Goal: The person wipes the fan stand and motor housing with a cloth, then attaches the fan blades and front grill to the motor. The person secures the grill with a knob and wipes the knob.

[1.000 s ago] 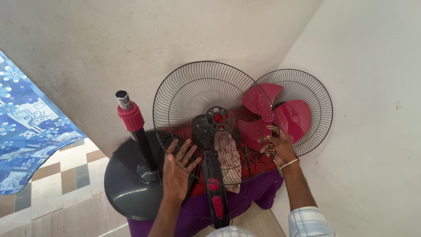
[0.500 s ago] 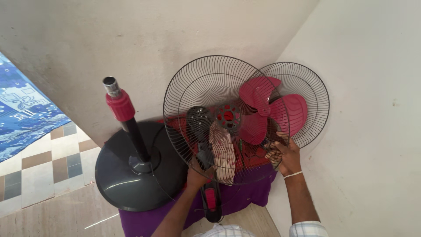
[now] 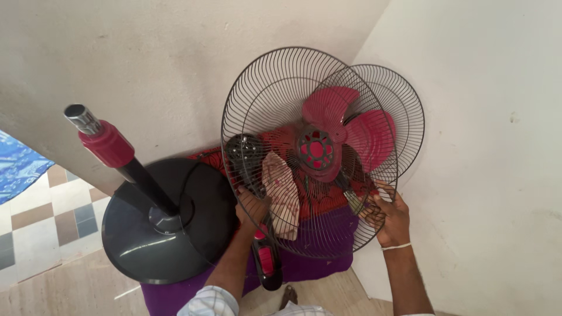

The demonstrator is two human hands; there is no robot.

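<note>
Both hands grip the black wire fan guard (image 3: 293,146), left hand (image 3: 253,208) at its lower rim, right hand (image 3: 391,216) at its right edge, tilting it upright before the red blades (image 3: 351,126).

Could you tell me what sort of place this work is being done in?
Probably a corner of a home: plain plastered walls meet here, the floor has patterned tiles, and a dismantled pedestal fan's base sits beside wire guards.

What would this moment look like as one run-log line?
left hand: gripping front wire grille | right hand: holding its rim | behind: red fan blades, rear grille | left: round stand base
</note>
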